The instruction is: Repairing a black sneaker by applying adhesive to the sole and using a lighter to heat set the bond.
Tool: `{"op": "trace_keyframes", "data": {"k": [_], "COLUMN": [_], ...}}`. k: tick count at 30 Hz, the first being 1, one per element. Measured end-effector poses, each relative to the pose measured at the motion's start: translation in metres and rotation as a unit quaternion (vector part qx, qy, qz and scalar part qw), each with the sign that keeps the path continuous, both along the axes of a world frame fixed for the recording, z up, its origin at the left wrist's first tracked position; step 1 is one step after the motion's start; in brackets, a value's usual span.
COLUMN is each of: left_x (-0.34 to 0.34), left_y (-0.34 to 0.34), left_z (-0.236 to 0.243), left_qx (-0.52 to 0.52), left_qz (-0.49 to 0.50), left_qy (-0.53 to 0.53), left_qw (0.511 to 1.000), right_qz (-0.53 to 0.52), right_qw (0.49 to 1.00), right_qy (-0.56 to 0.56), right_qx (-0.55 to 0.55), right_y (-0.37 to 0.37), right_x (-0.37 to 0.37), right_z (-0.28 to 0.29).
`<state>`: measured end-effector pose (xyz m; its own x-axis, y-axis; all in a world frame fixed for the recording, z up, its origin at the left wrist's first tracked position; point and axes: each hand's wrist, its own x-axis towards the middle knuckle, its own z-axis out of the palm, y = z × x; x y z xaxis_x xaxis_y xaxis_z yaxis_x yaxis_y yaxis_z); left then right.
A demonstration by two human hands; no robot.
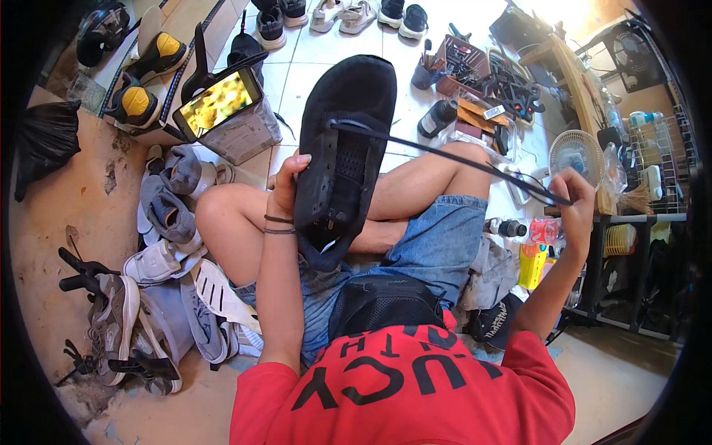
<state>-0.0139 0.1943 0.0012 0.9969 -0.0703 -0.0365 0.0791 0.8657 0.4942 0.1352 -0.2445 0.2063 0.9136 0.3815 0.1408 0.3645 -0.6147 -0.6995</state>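
Observation:
My left hand (pixel 285 185) grips a black shoe (pixel 348 96) by its left side, holding it upright over my crossed legs, toe pointing away from me and the opening facing up. A long black lace (pixel 437 154) runs taut from an eyelet near the top of the shoe to my right hand (pixel 575 193), which is raised at the right with its fingers closed on the lace. The lower part of the shoe's inside shows a dark lining.
Several shoes (pixel 170 215) are piled at my left, others (pixel 334 15) line the far floor. A phone (pixel 219 104) playing video leans on a box (pixel 241 141). At right are tool bins (pixel 463 63), bottles (pixel 541 231), a fan (pixel 575 152) and a rack (pixel 630 274).

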Motion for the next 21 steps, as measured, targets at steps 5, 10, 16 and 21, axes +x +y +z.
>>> {"op": "trace_keyframes", "data": {"k": [5, 10, 16, 21], "left_x": [-0.010, -0.026, -0.067, -0.082], "left_y": [-0.005, -0.013, -0.044, -0.085], "left_z": [0.016, 0.039, 0.016, -0.006], "left_qx": [0.098, 0.171, 0.072, -0.019], "left_qz": [0.011, 0.007, -0.010, 0.004], "left_qy": [0.011, 0.037, 0.069, 0.105], "left_qw": [0.995, 0.985, 0.995, 0.994], "right_qz": [0.043, 0.138, 0.156, 0.304], "right_qw": [0.997, 0.963, 0.975, 0.932], "right_qy": [0.071, 0.208, 0.158, 0.043], "right_qx": [0.007, -0.099, 0.024, 0.193], "right_y": [-0.020, -0.025, 0.001, 0.124], "right_x": [-0.026, -0.038, -0.032, -0.008], "right_z": [0.002, 0.005, -0.028, -0.098]}}
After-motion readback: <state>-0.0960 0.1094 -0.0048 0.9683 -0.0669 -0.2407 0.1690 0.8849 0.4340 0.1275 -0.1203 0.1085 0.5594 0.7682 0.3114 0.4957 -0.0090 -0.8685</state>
